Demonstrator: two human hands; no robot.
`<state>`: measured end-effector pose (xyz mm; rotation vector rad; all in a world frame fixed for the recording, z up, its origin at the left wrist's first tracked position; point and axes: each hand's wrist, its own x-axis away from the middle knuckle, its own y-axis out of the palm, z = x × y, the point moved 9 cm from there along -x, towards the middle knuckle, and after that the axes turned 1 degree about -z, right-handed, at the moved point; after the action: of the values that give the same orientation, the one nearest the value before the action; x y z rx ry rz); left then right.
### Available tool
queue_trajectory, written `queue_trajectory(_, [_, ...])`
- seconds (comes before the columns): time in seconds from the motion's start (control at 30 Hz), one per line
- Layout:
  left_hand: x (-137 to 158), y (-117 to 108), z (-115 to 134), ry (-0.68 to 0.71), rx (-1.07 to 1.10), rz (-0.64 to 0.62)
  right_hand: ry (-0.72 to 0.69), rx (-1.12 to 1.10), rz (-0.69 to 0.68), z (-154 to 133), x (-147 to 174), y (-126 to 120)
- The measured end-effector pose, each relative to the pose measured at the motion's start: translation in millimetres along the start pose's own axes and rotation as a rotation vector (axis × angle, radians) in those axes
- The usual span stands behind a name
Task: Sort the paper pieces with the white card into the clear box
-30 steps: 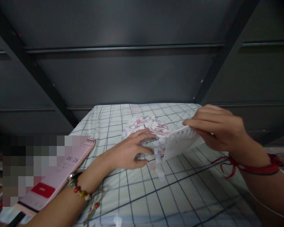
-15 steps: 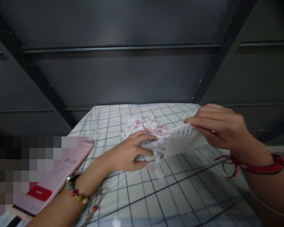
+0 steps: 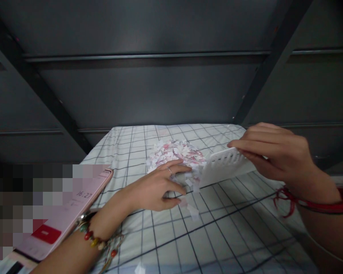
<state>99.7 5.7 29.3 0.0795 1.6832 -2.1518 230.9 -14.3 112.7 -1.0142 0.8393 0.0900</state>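
Note:
A heap of torn paper scraps (image 3: 173,150), white with pink bits, lies on the checked cloth. My left hand (image 3: 157,186) is at the near edge of the heap, fingers apart, holding nothing visible. Several loose scraps (image 3: 193,182) lie between its fingertips and a white slotted plastic piece (image 3: 221,169). That piece is tilted up on the cloth, with a row of slots along its upper edge. My right hand (image 3: 274,150) pinches its upper right part between thumb and fingers. Its far side is hidden, so I cannot tell its full shape.
A pink phone (image 3: 65,213) showing a timer lies on the left beside my forearm, partly pixelated. Dark panels (image 3: 148,91) with metal bars rise behind the cloth (image 3: 223,243). One scrap (image 3: 140,268) lies at the near edge, another (image 3: 193,212) nearer the middle.
My right hand and the white plastic piece have shifted slightly right. My left hand has moved a little right and nearer, and the small scraps beside its fingertips are bunched closer to the heap.

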Motion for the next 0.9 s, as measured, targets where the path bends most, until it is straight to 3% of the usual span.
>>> queue_trajectory(0.17, [-0.5,1.5,-0.1,0.006,-0.019,-0.013,0.021,-0.046,-0.003,0.3,0.0,-0.4])
queue_trajectory(0.3, [0.9,-0.7,-1.1,0.005,-0.045,-0.002,-0.033,0.102,-0.079,4.8,2.6,2.9])
queue_trajectory(0.43, [2.1,-2.6,-1.1,0.003,-0.065,0.014,-0.032,0.245,-0.057,14.1,8.1,-4.3])
queue_trajectory(0.73, [1.0,2.1,1.1,0.027,-0.025,0.002,0.007,0.095,-0.07,2.1,0.0,0.5])
queue_trajectory(0.9, [1.1,3.1,-0.2,0.023,-0.018,0.001,-0.005,0.117,-0.071,4.3,0.9,0.4])
